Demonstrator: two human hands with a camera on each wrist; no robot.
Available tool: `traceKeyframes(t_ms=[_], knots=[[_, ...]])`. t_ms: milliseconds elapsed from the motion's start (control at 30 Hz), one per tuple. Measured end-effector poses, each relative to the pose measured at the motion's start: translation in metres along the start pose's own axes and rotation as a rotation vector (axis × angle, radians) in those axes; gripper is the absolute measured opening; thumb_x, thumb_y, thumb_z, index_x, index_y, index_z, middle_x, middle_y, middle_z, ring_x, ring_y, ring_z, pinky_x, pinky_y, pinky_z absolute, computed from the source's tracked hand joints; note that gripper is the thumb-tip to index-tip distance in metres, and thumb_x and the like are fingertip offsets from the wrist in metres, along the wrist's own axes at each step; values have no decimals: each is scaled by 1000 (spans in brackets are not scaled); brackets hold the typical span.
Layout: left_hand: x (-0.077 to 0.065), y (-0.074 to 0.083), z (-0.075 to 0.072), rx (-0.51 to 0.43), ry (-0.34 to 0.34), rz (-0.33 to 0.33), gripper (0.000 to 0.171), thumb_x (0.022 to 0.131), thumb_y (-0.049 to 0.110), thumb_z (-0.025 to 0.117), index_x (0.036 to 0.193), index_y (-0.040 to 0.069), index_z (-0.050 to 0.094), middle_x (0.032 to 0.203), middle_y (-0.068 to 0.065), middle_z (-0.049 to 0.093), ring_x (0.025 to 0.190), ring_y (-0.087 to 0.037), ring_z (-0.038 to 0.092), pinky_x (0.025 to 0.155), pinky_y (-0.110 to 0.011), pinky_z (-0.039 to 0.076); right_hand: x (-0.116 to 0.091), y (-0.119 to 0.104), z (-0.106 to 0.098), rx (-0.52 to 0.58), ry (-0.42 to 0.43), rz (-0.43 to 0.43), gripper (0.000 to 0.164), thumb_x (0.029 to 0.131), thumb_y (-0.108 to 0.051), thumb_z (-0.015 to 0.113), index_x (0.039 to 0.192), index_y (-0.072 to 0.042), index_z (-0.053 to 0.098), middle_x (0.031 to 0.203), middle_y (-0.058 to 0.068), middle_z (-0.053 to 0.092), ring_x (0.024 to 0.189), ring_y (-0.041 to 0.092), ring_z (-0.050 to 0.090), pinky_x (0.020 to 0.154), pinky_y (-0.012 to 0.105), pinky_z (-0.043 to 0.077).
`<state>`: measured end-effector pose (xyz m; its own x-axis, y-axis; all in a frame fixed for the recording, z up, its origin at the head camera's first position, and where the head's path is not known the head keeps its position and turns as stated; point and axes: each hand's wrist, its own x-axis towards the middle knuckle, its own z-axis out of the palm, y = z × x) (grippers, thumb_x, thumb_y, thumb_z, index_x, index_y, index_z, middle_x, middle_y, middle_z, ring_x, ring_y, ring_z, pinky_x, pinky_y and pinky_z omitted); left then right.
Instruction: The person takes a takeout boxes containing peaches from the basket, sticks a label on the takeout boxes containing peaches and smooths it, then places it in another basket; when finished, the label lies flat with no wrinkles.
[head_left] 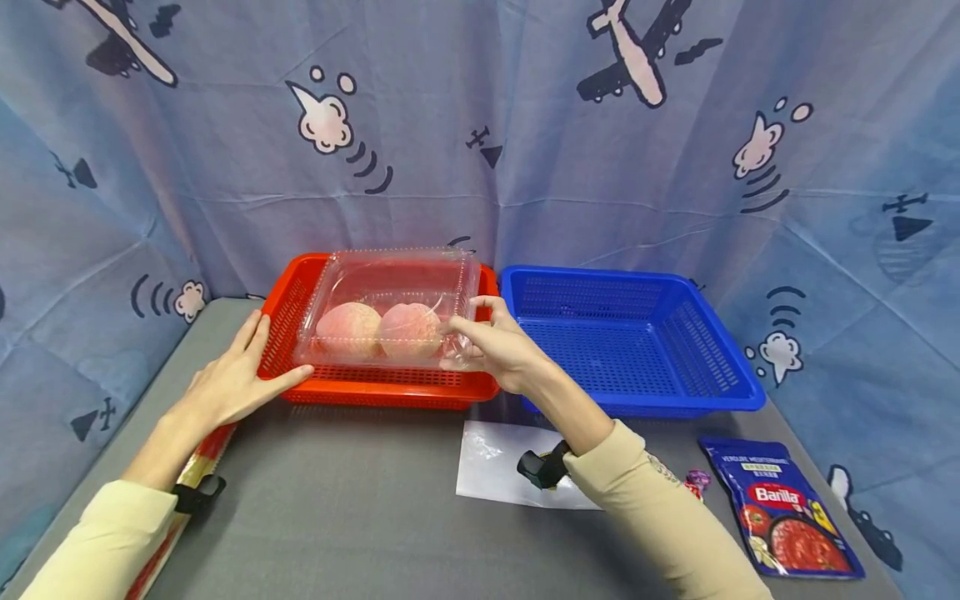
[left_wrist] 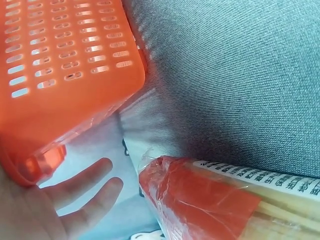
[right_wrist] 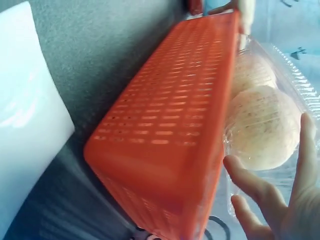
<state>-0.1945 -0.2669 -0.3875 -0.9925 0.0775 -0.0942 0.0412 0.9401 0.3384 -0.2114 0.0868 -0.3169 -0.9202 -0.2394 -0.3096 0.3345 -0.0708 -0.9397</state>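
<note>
A clear plastic clamshell box (head_left: 390,279) with two pinkish peaches (head_left: 411,330) inside sits at the red basket (head_left: 390,394), its top standing above the rim. My right hand (head_left: 491,346) grips the right end of the box, thumb over the top. In the right wrist view its fingers (right_wrist: 255,182) spread along the box beside the peaches. At the basket's left rim rests my left hand (head_left: 232,383), fingers extended and thumb reaching over the front corner. In the left wrist view two straight fingers (left_wrist: 95,202) show beyond the basket's wall.
A blue basket (head_left: 633,407) stands to the right. Near the front right lie a blue Barilla pouch (head_left: 783,508) and a small purple-wrapped item (head_left: 697,479). A white sheet (head_left: 487,467) lies under my right forearm. Below my left arm is a red-and-yellow noodle packet (left_wrist: 200,200).
</note>
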Motion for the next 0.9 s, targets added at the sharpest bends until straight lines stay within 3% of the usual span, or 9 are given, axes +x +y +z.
traceKeyframes(t_ms=[67, 200, 300, 433, 733, 900], knots=[[0, -1, -1, 2, -2, 1, 117, 89, 82, 46, 164, 7, -5, 173, -18, -8, 136, -63, 37, 95, -79, 39, -8, -4, -3, 8, -5, -8, 53, 93, -6, 62, 130, -20, 27, 104, 9, 59, 73, 19, 64, 81, 42, 64], [0, -1, -1, -4, -6, 1, 117, 90, 81, 45, 164, 6, -6, 172, -19, -8, 137, -63, 36, 96, -80, 38, -25, -9, -10, -7, -9, -7, 53, 92, -8, 61, 130, -22, 27, 104, 7, 59, 68, 13, 60, 76, 28, 61], [0, -1, -1, -7, -1, 12, 115, 91, 79, 47, 164, 6, -4, 172, -20, -6, 136, -64, 36, 97, -81, 38, -39, -10, -15, -29, -32, 0, 55, 92, -10, 61, 133, -22, 26, 102, 5, 62, 70, 11, 66, 73, 25, 57], [-1, -2, -1, -1, 18, 44, 113, 92, 75, 50, 164, 5, -2, 173, -19, -5, 132, -65, 40, 93, -79, 41, -60, -5, -21, -30, -81, 11, 54, 93, -10, 60, 133, -22, 25, 101, 2, 65, 79, 12, 75, 74, 26, 57], [-2, -3, 0, 5, 34, 66, 107, 94, 69, 51, 164, 5, 0, 173, -17, -6, 127, -67, 45, 86, -76, 46, -102, 23, -22, -36, -171, 28, 65, 90, -11, 65, 140, -16, 24, 122, 13, 58, 90, 15, 72, 76, 33, 62], [-2, -3, 1, 14, 34, 63, 107, 95, 70, 48, 164, 3, 0, 173, -16, -7, 125, -67, 47, 86, -75, 47, -123, 43, -22, -8, -230, 25, 69, 90, -11, 66, 143, -14, 22, 129, 12, 57, 99, 17, 70, 79, 35, 63]])
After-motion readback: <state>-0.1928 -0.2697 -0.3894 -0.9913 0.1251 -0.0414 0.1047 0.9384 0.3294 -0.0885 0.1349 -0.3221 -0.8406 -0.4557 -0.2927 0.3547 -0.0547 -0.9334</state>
